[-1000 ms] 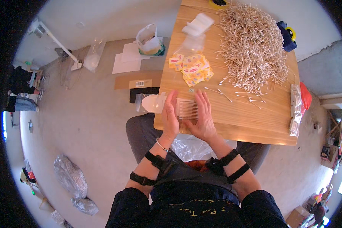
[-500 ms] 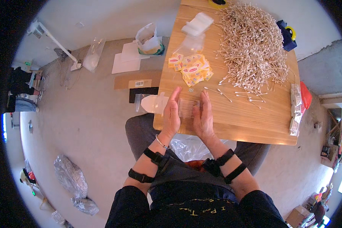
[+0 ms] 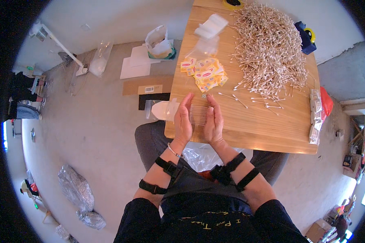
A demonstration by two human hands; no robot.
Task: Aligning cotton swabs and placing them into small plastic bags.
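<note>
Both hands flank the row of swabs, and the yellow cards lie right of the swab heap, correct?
No: the head view shows the yellow cards left of the swab heap. Left hand and right hand do flank the row of swabs.

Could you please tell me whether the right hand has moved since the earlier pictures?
Yes: the right hand has shifted left, away from the nearest loose swabs.

dark shirt [image 3: 209, 205], 4 black straps [image 3: 153, 187], pale bracelet [image 3: 174, 153]
</note>
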